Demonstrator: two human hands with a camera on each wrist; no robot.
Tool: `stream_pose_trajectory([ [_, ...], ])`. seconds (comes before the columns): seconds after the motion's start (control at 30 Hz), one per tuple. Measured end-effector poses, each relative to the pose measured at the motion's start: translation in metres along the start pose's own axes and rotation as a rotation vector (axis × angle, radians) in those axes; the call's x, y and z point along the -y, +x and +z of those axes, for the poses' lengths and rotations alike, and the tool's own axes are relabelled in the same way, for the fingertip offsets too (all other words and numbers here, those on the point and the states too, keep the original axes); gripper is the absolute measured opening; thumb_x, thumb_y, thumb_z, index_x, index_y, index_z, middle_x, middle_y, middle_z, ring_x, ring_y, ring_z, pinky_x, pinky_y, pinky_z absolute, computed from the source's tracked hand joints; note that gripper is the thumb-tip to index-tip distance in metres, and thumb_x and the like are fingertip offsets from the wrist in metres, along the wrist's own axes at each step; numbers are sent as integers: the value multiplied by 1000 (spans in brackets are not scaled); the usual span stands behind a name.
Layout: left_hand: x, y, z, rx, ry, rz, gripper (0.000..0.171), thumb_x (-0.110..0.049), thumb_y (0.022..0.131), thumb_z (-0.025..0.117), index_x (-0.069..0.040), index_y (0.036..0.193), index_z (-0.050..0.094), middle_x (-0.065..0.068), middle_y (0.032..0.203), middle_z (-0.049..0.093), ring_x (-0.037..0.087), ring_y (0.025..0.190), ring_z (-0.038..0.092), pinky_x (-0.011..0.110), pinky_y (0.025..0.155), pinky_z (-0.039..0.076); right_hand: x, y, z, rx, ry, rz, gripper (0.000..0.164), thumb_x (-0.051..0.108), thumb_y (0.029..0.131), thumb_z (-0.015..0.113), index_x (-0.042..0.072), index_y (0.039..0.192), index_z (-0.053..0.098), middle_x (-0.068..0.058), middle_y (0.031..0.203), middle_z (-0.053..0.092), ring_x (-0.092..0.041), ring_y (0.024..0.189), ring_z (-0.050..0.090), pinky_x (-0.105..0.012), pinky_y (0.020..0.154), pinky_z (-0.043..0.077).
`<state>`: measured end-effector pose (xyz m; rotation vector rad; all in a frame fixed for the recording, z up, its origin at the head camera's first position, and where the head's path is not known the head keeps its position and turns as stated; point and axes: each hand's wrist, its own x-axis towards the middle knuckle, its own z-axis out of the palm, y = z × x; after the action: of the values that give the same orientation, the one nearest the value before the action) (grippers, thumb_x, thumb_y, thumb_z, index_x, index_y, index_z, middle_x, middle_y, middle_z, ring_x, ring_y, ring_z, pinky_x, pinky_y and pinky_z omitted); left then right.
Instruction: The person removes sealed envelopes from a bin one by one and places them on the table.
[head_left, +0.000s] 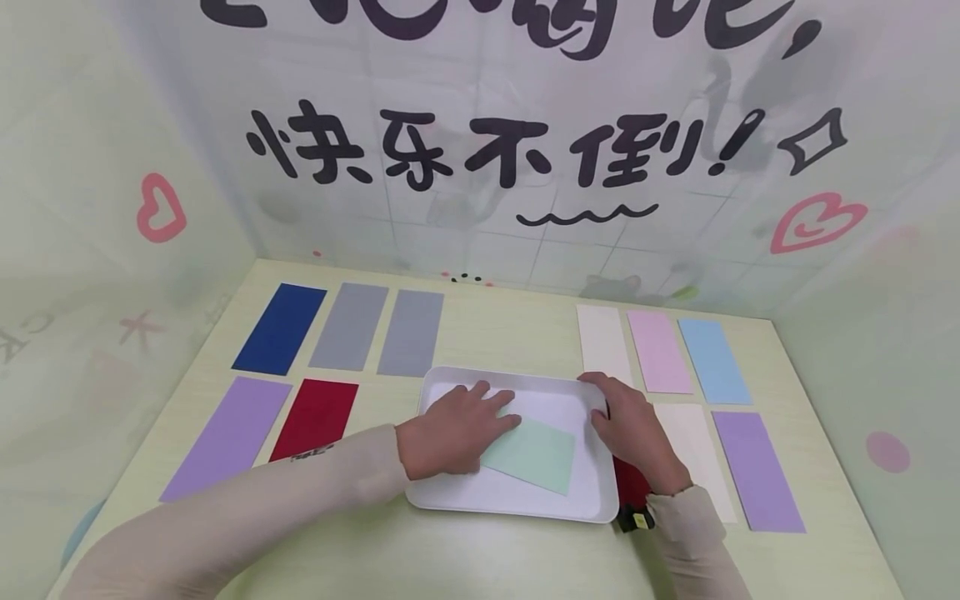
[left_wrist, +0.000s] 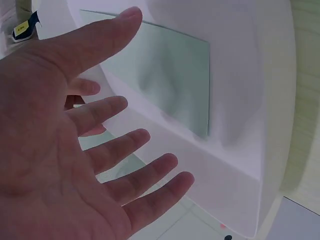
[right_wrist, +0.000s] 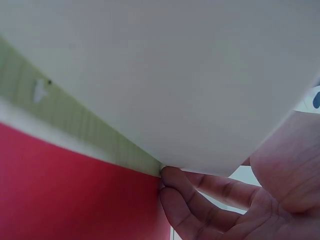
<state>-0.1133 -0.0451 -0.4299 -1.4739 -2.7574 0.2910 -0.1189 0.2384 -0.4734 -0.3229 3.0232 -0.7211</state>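
Note:
A white tray (head_left: 517,500) sits in the middle of the table with a pale green card (head_left: 536,458) lying slanted inside it. Over the tray's left half is my left hand (head_left: 461,429), its fingers spread and nearly straight. The left wrist view shows that palm (left_wrist: 55,145) with nothing gripped; the thumb tip overlaps the card's edge, and I cannot tell if it touches. My right hand (head_left: 633,425) holds the tray's right rim, thumb on the inner side. In the right wrist view its curled fingers (right_wrist: 200,210) are against the tray's outer wall (right_wrist: 200,100).
On the left lie a blue card (head_left: 279,329), two grey cards (head_left: 348,325), a purple card (head_left: 225,437) and a red card (head_left: 315,417). White, pink (head_left: 660,350), light blue (head_left: 714,361) and purple cards (head_left: 757,471) lie right. Another red card (head_left: 630,483) lies beside the tray.

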Motion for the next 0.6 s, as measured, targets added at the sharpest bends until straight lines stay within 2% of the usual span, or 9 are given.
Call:
stream_pose_trajectory([
  [0.17,-3,2,2,84,25,16,70,-41,76,83,-27,139,55,2,144,48,25,113,52,34,81,46,-2,0,2,3,0,-1,47,3,90,64,14,134,55,-12,117,63,-20,82,57,-32,64,49],
  [0.27,-3,3,3,99,50,22,73,-45,75,84,-29,140,54,0,144,48,25,114,51,37,85,45,-2,0,2,-5,-1,-4,47,3,89,65,14,134,55,-12,117,63,-20,81,57,-31,63,49],
  [0.4,-1,4,7,76,77,42,72,-47,74,84,-29,137,55,-2,139,50,23,112,51,39,87,44,-3,-1,2,-8,0,-3,47,2,89,65,14,134,55,-11,115,63,-20,79,56,-31,62,49],
  [0.6,3,5,12,-18,94,93,60,-40,75,84,-25,128,59,-4,124,55,19,103,53,36,83,43,-4,0,3,0,1,2,47,4,90,64,15,135,55,-10,114,63,-19,78,55,-31,62,48],
])
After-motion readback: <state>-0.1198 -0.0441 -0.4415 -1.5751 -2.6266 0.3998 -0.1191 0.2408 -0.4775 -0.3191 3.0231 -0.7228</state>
